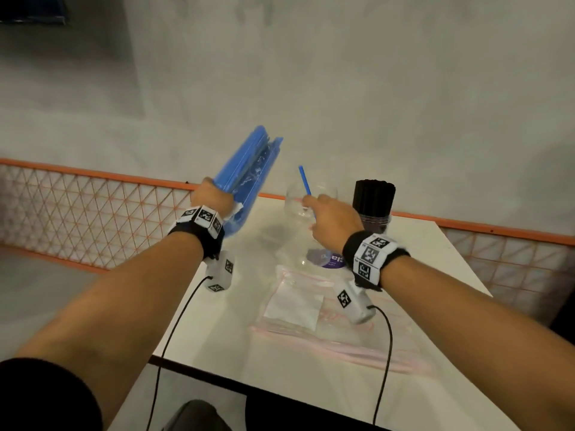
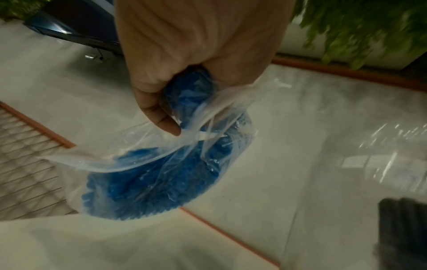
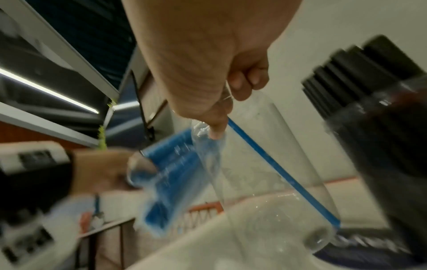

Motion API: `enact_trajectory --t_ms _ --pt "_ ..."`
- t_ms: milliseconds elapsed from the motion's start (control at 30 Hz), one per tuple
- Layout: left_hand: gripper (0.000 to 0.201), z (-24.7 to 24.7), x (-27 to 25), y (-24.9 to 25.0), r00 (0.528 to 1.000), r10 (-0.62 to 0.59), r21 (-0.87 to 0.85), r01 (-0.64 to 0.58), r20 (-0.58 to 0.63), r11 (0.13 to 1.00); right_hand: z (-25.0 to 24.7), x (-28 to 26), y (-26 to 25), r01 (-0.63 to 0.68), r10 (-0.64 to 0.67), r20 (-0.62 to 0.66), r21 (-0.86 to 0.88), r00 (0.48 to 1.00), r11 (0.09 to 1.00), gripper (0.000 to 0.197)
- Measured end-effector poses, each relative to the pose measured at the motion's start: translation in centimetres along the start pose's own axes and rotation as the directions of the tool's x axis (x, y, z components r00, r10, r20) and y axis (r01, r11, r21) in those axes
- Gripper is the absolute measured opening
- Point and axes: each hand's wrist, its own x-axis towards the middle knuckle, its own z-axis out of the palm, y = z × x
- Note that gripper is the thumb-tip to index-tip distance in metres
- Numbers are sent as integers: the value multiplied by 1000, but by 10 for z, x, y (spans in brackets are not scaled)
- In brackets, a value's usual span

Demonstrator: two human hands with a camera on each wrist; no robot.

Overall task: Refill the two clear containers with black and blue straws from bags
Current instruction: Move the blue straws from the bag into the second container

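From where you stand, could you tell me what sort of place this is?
Probably a café or drinks counter, though that is a guess: a white table by an orange mesh railing, a container of black straws, and green foliage above.

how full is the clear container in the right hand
Nearly empty: the clear container shows one blue straw inside, held by the right hand. The other container is packed with black straws.

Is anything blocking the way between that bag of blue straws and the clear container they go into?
Nothing visible does. The left hand grips the bag of blue straws just left of the clear container, with open air between them. The right hand holds that container, which has a single blue straw in it.
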Motion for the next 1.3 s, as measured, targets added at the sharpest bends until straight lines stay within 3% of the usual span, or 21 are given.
enact_trajectory --t_ms 133,267,333,400,467,567,633,667,733,833,900,967,1033,1167,1233,1300 --pt "32 -13 0 20 995 74 -112 -81 -62 990 28 -1 10 -71 76 123 -49 990 996 47" --pt "33 -24 5 45 971 184 -333 -225 -152 916 31 0 18 -121 120 167 -5 979 993 61" --pt "34 -33 5 61 950 247 -402 -305 -190 863 26 -2 17 -130 122 125 59 985 990 65" --pt "34 -43 6 82 936 291 -466 -351 -199 812 13 -6 13 -91 97 -42 138 994 986 60" --pt "35 -55 4 106 933 334 -566 -349 -134 747 -9 -7 6 8 35 -279 151 960 988 53" --pt "30 -72 -4 144 896 443 -680 -349 -40 645 -61 0 -5 111 -50 -606 64 794 992 63" --pt "26 -81 -13 168 843 536 -675 -372 42 637 -101 8 -11 75 -89 -719 -51 690 996 78" --pt "24 -84 -18 178 807 581 -674 -372 106 638 -120 12 -13 40 -118 -734 -123 669 992 85" --pt "23 -87 -29 193 719 655 -659 -378 234 650 -148 17 -12 -37 -186 -692 -294 697 955 95" --pt "34 -82 -48 209 630 720 -749 -320 289 581 -170 22 -1 -95 -159 -548 -407 821 908 88" --pt "28 -76 -59 214 640 715 -844 -189 282 503 -171 22 10 -85 -88 -538 -287 838 954 64" --pt "33 -69 -66 216 657 700 -846 -177 279 503 -165 18 20 -61 1 -580 -84 815 995 42" --pt "39 -62 -70 214 656 716 -765 -326 240 555 -155 15 26 -44 118 -615 134 780 990 29" --pt "48 -62 -75 214 578 794 -528 -621 189 579 -137 14 29 17 336 -613 497 715 868 22" --pt "40 -62 -71 215 559 811 -257 -770 170 584 -128 13 32 66 428 -587 637 688 768 23" --pt "24 -57 -69 212 563 808 -102 -806 175 583 -115 9 34 72 498 -544 721 676 690 27"
